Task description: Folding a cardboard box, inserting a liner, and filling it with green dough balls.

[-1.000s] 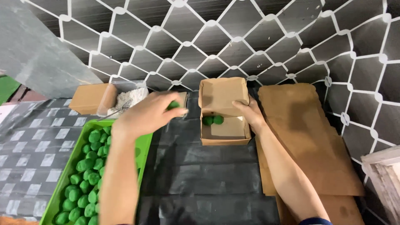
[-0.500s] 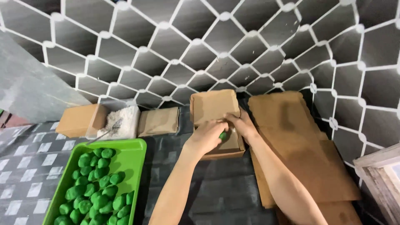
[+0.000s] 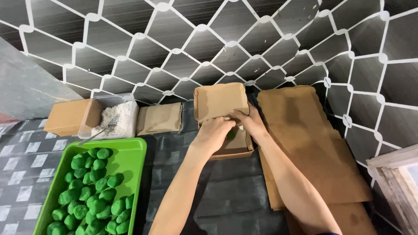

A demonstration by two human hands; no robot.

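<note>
Head view: both hands point(image 3: 230, 130) crowd inside the open box point(image 3: 226, 148) rim.

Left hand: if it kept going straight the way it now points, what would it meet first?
The left hand points up and right into the open brown box. It would probably first meet the green ball there, then the right hand; depth is unclear.

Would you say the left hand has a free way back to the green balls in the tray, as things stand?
Probably yes. The left hand is over the open brown box, and only bare dark tabletop lies between it and the uncovered green tray of green balls.
</note>
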